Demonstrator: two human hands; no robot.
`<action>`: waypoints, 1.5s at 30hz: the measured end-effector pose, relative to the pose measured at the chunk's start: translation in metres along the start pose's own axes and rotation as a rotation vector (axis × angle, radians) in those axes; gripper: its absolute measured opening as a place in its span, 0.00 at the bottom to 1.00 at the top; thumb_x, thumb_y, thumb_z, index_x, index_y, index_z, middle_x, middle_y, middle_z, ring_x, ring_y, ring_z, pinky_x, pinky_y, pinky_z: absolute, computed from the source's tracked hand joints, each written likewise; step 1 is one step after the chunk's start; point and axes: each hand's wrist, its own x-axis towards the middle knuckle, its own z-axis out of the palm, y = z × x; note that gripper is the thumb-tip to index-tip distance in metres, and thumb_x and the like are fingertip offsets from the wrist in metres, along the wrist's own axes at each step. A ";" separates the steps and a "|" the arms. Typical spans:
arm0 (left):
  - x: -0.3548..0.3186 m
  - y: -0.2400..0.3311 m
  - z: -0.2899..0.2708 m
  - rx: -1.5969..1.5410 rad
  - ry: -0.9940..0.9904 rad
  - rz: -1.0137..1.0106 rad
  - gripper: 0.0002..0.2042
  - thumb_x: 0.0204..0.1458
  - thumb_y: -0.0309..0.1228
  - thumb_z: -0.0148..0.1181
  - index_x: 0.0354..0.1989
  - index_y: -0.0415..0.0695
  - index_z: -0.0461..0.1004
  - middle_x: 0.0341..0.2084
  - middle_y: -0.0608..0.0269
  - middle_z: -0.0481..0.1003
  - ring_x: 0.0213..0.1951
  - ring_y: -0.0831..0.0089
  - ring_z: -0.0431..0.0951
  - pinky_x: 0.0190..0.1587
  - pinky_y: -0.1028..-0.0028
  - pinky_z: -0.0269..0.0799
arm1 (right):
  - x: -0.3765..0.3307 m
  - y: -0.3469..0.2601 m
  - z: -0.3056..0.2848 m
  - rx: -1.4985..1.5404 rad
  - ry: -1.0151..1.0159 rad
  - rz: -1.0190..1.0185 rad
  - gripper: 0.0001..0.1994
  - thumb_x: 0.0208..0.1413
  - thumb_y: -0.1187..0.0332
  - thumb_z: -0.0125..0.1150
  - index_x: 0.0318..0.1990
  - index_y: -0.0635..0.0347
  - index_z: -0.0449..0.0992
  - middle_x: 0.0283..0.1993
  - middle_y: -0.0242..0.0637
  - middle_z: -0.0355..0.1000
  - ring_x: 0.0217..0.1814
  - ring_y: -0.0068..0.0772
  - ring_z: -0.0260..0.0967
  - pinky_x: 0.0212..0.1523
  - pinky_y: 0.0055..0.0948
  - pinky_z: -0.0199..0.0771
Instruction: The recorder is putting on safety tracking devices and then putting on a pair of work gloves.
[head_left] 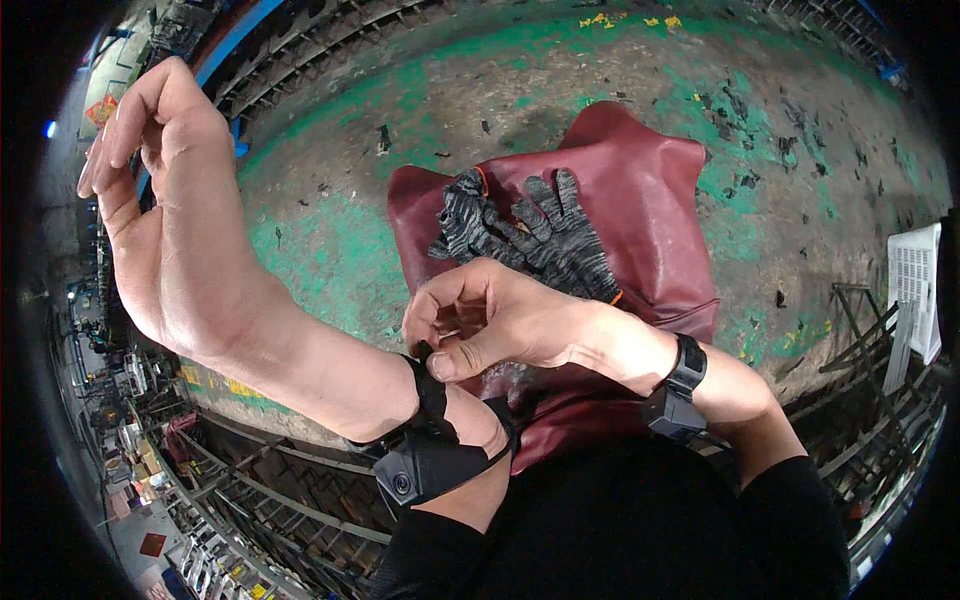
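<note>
My left hand (165, 190) is raised at the upper left, its fingers loosely bent with nothing in them. Across the left forearm runs a black strap (432, 398), and a small black camera box (428, 474) sits against it. My right hand (490, 322) reaches over and pinches the strap's edge between thumb and fingers. Another black band with a box (682, 395) is round my right wrist. Beyond the right hand, grey-and-black knit gloves (565, 240) with orange cuff edges lie on dark red, leather-like material (645, 200) spread in front of me.
Worn green-painted floor (340, 235) with dark scraps surrounds the red material. Metal racks (280, 475) run along the left and lower left, with more metal framing (865, 400) at the right. A white perforated plastic crate (912, 285) stands at the right edge.
</note>
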 end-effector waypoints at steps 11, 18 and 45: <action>0.017 -0.015 -0.051 -0.068 0.090 0.073 0.07 0.68 0.27 0.48 0.37 0.42 0.72 0.28 0.68 0.69 0.31 0.74 0.68 0.43 0.68 0.66 | -0.002 0.026 -0.006 0.515 -0.027 0.063 0.14 0.69 0.75 0.64 0.59 0.62 0.75 0.49 0.29 0.75 0.53 0.23 0.75 0.55 0.29 0.76; 0.039 -0.021 -0.082 0.141 0.114 0.193 0.04 0.62 0.23 0.49 0.38 0.40 0.71 0.29 0.63 0.71 0.31 0.71 0.67 0.41 0.67 0.64 | 0.002 0.031 -0.009 0.748 -0.046 0.069 0.20 0.68 0.76 0.57 0.66 0.65 0.69 0.62 0.40 0.78 0.63 0.35 0.78 0.67 0.38 0.76; 0.075 0.006 -0.180 2.814 0.249 0.886 0.07 0.53 0.32 0.66 0.38 0.44 0.84 0.29 0.56 0.85 0.34 0.53 0.87 0.41 0.57 0.83 | -0.036 0.016 0.025 -1.204 0.659 -0.795 0.12 0.46 0.80 0.76 0.35 0.65 0.77 0.33 0.41 0.73 0.30 0.38 0.71 0.31 0.34 0.70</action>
